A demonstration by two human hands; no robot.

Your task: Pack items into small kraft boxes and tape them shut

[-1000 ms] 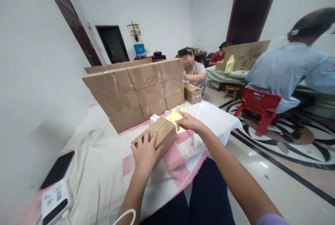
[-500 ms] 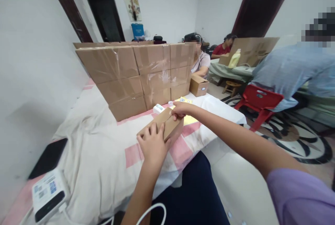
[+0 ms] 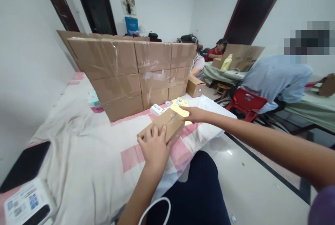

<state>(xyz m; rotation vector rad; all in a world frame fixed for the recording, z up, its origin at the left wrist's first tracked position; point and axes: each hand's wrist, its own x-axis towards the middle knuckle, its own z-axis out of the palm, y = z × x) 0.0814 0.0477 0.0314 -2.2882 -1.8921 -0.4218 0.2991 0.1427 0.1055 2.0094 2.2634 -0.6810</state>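
A small brown cardboard box (image 3: pixel 167 125) lies on the bed's white and pink sheet (image 3: pixel 99 162) in front of me. My left hand (image 3: pixel 154 146) rests on the box's near end, fingers spread flat on its top. My right hand (image 3: pixel 195 114) reaches past the box's far end, fingers stretched out over a yellow sheet of stickers (image 3: pixel 180 108). A white tape dispenser (image 3: pixel 157 109) sits just behind the box.
A wall of stacked taped cartons (image 3: pixel 131 74) stands across the bed. An open small box (image 3: pixel 195 86) sits at its right end. A phone (image 3: pixel 24 165) and white device (image 3: pixel 26 205) lie at left. Other people sit nearby; a red chair (image 3: pixel 244 102) stands on the floor.
My right hand left the box's far end and moved right onto the yellow sheet, opening out. The left hand stayed on the box. The view shifted slightly.
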